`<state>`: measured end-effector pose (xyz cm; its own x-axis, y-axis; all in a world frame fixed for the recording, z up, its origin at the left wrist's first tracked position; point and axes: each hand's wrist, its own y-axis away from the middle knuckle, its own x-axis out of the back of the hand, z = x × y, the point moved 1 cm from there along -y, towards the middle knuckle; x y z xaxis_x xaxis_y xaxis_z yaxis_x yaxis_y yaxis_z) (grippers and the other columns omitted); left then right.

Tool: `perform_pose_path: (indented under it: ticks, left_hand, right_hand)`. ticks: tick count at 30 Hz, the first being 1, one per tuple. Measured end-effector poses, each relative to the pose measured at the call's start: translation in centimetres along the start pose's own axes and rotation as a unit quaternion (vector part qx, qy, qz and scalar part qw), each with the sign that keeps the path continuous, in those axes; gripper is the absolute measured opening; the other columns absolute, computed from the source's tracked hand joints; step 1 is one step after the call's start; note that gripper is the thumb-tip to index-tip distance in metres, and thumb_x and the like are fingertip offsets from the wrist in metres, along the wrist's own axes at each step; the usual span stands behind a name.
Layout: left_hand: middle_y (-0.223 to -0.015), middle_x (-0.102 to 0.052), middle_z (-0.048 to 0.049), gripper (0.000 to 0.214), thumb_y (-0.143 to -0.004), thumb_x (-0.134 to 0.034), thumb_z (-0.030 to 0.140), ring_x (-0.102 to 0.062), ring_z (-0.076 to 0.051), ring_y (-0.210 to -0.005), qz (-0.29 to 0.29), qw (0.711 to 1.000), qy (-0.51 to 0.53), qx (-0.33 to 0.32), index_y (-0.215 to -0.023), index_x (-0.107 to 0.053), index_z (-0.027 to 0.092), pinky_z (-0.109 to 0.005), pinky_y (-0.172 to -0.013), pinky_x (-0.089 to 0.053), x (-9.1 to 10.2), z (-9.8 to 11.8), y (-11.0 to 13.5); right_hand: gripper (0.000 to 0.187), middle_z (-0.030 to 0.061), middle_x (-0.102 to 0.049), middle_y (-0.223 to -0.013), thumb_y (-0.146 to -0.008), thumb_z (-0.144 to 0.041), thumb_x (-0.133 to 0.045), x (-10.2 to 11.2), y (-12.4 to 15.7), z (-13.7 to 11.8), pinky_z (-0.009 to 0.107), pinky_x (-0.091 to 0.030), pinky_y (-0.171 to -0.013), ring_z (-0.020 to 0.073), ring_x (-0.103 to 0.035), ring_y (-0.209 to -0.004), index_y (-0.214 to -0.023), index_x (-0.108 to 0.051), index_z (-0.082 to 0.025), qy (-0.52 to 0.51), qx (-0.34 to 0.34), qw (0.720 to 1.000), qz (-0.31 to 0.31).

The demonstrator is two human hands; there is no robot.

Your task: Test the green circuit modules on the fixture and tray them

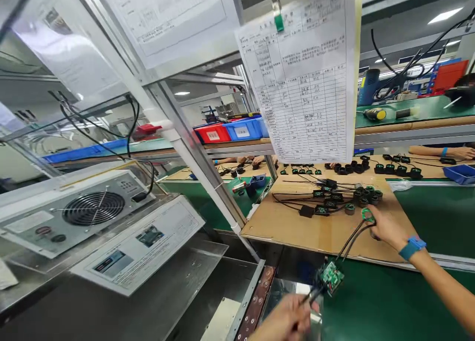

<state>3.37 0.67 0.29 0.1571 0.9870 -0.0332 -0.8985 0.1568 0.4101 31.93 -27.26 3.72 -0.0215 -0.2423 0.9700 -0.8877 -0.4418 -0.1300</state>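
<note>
My left hand [285, 321] is at the bottom edge, closed on a thin dark tool whose tip grips a small green circuit board [331, 276]. Two black wires [351, 239] run up from the board to a green ring coil [367, 214]. My right hand [384, 227], with a blue wristband, reaches out over the brown board [297, 227] and pinches that coil. Just beyond lie several more green coils and black parts [334, 197] with loose wires.
A grey metal box with a round fan grille [92, 208] and a printed sheet [141, 242] stand at left. A paper form [304, 78] hangs overhead. Red and blue bins [230, 131] sit on a far shelf. Another person's arms [441, 152] rest at far right.
</note>
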Motion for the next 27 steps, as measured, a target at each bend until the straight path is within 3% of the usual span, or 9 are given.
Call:
perform_pose_path:
  ticks: [1,2,5,8,13,16,18,21,27]
  left_hand:
    - [-0.059,-0.036,0.0076,0.059,-0.088,-0.044,0.069,-0.027,-0.007,-0.046,0.019,0.986,-0.164,0.002,-0.105,-0.061,0.015,-0.023,-0.044,-0.025,1.4,1.8,-1.9]
    - [-0.06,-0.04,0.0058,0.055,-0.091,-0.041,0.064,-0.033,-0.009,-0.05,0.04,0.97,-0.239,-0.006,-0.1,-0.063,0.015,-0.025,-0.048,-0.028,2.9,3.7,-3.9]
    - [-0.07,-0.055,0.0005,0.03,-0.09,-0.053,0.044,-0.049,-0.014,-0.069,0.084,0.918,-0.386,-0.025,-0.084,-0.065,0.017,-0.027,-0.064,-0.038,7.2,8.8,-10.6]
    - [-0.076,-0.064,-0.0013,0.021,-0.091,-0.058,0.033,-0.057,-0.016,-0.075,0.106,0.853,-0.511,0.017,-0.08,-0.067,0.016,-0.031,-0.074,-0.045,9.8,11.5,-17.0]
    - [-0.103,-0.071,-0.0092,0.025,-0.097,-0.053,0.034,-0.066,-0.023,-0.097,0.178,0.749,-0.636,0.059,-0.105,-0.066,0.014,-0.045,-0.092,-0.05,9.7,10.2,-21.9]
    - [-0.12,-0.066,-0.0207,0.04,-0.096,-0.049,0.037,-0.06,-0.035,-0.116,0.217,0.707,-0.673,0.025,-0.123,-0.059,0.009,-0.054,-0.099,-0.044,8.9,8.1,-21.9]
    - [-0.122,-0.064,-0.0233,0.043,-0.096,-0.046,0.039,-0.058,-0.039,-0.118,0.229,0.694,-0.683,0.001,-0.124,-0.058,0.008,-0.055,-0.099,-0.043,9.0,7.0,-21.9]
    - [-0.117,-0.065,-0.0204,0.036,-0.1,-0.037,0.034,-0.06,-0.037,-0.112,0.255,0.684,-0.684,-0.016,-0.116,-0.06,0.01,-0.052,-0.095,-0.044,10.0,6.4,-23.1]
    - [-0.112,-0.066,-0.0185,0.033,-0.101,-0.036,0.033,-0.06,-0.035,-0.109,0.314,0.678,-0.664,-0.033,-0.111,-0.059,0.012,-0.048,-0.092,-0.042,12.8,7.4,-27.7]
  right_hand:
    - [0.059,0.0157,-0.073,-0.103,-0.08,-0.007,-0.053,-1.4,-0.7,1.8,0.029,-0.032,-0.064,0.0288,-0.068,-0.091,-0.138,-0.047,-0.012,0.005,-0.02,1.0,-0.004]
    - [0.057,0.0167,-0.073,-0.104,-0.08,-0.008,-0.054,-2.5,-1.3,3.4,0.03,-0.033,-0.064,0.0296,-0.068,-0.093,-0.137,-0.048,-0.011,0.008,-0.039,0.999,-0.008]
    - [0.047,0.0184,-0.073,-0.098,-0.084,-0.013,-0.054,-4.7,-3.3,6.1,0.032,-0.035,-0.063,0.0323,-0.069,-0.091,-0.131,-0.052,-0.009,0.029,-0.095,0.995,-0.029]
    - [0.037,0.0206,-0.073,-0.098,-0.086,-0.017,-0.054,-5.4,-5.9,6.8,0.035,-0.041,-0.064,0.0369,-0.07,-0.092,-0.122,-0.058,-0.011,0.062,-0.144,0.986,-0.054]
    - [0.045,0.0204,-0.07,-0.108,-0.091,-0.029,-0.051,-7.4,-7.5,7.2,0.042,-0.05,-0.073,0.0395,-0.069,-0.101,-0.134,-0.054,-0.015,0.027,-0.207,0.976,-0.062]
    - [0.072,0.0236,-0.063,-0.122,-0.094,-0.053,-0.048,-9.7,-5.4,8.0,0.045,-0.052,-0.081,0.0411,-0.063,-0.111,-0.151,-0.034,-0.012,-0.004,-0.18,0.983,0.029]
    - [0.085,0.0235,-0.057,-0.131,-0.092,-0.066,-0.046,-11.2,-3.9,8.5,0.046,-0.052,-0.087,0.0412,-0.058,-0.119,-0.155,-0.026,-0.013,-0.025,-0.157,0.983,0.092]
    - [0.079,0.0208,-0.055,-0.133,-0.093,-0.066,-0.042,-12.7,-3.3,8.8,0.046,-0.051,-0.088,0.0389,-0.058,-0.117,-0.153,-0.029,-0.016,-0.054,-0.166,0.977,0.125]
    - [0.061,0.0218,-0.058,-0.123,-0.094,-0.047,-0.049,-13.0,-7.9,8.5,0.043,-0.048,-0.09,0.0363,-0.058,-0.113,-0.142,-0.044,-0.009,-0.034,-0.192,0.973,0.123]
